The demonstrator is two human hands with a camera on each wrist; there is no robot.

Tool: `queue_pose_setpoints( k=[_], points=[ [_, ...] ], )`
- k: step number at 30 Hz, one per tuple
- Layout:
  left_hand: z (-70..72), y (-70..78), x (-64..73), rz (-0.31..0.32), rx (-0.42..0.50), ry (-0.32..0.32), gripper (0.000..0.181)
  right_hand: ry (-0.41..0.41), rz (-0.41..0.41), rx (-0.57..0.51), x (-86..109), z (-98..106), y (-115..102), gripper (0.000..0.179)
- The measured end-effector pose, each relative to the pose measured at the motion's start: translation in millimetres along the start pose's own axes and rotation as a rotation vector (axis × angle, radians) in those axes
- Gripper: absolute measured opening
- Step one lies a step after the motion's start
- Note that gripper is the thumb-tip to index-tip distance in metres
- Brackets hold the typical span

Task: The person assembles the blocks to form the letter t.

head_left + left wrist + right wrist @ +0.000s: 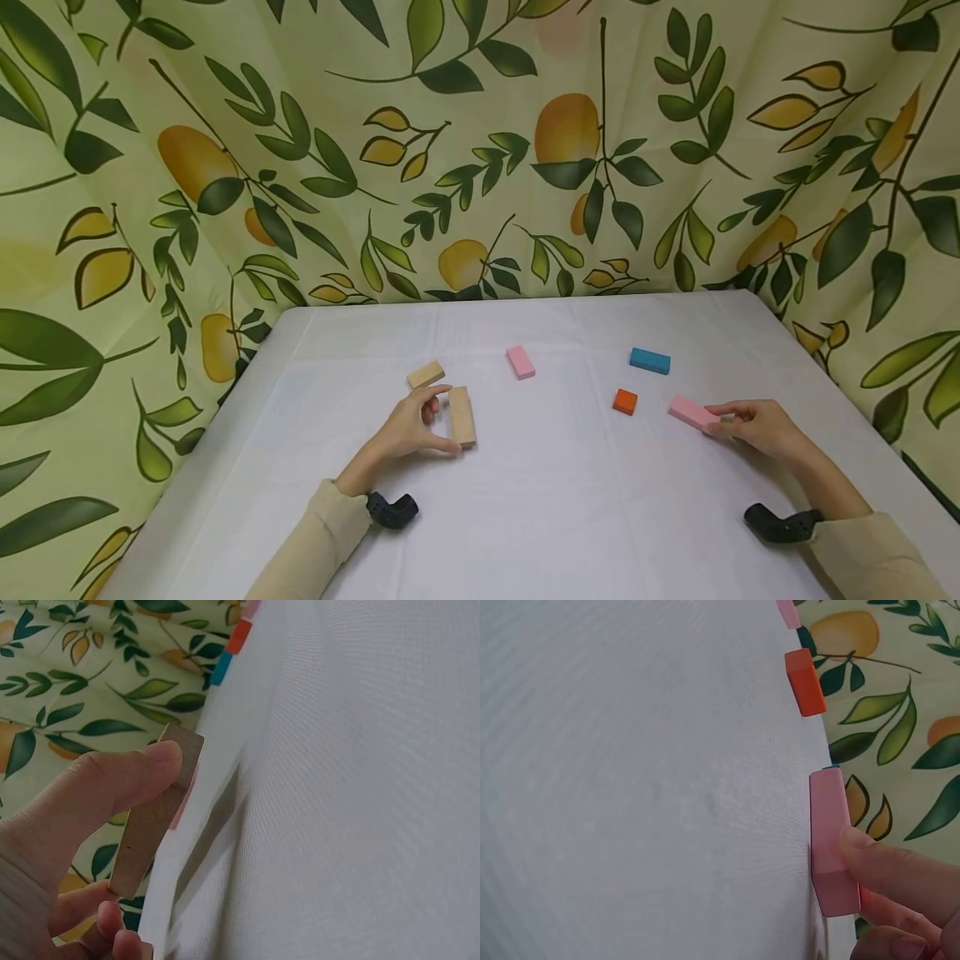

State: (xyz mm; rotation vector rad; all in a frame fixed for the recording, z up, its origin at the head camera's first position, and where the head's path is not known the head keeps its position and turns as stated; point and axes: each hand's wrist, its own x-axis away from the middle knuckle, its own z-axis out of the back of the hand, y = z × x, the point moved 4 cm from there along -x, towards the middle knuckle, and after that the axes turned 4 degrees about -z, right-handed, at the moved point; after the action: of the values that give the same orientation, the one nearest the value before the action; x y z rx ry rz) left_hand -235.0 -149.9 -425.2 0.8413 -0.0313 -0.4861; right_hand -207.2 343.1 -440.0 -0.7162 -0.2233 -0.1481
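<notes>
A plain wooden block (462, 417) is pinched lengthwise by my left hand (408, 425), thumb on its near end and a finger at its far end. In the left wrist view, that wooden block (154, 817) is tilted, with a shadow on the cloth beside it. On the right, my right hand (761, 425) pinches a pink block (692, 412) at its near right end. The right wrist view shows this pink block (830, 840) close against the cloth, the thumb on its side.
Another wooden block (426, 374) lies just beyond my left hand. A second pink block (521, 362) lies at the middle back. Left of my right hand are an orange block (626, 402) and a blue block (649, 361). A leaf-patterned curtain (480, 150) surrounds the white table (525, 517).
</notes>
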Motion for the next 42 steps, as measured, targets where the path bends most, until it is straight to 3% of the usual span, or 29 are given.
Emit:
queue_pose_setpoints(
  k=[19,42],
  points=[
    [-22.3,14.8,-6.4,-0.060,-0.001,-0.065,0.087,0.001,-0.018,0.023,-4.3,0.0,3.0,0.058],
    [-50.4,34.9,-17.0,-0.076,-0.011,-0.110,0.087,-0.017,-0.035,0.021,-4.7,2.7,0.4,0.059]
  ],
)
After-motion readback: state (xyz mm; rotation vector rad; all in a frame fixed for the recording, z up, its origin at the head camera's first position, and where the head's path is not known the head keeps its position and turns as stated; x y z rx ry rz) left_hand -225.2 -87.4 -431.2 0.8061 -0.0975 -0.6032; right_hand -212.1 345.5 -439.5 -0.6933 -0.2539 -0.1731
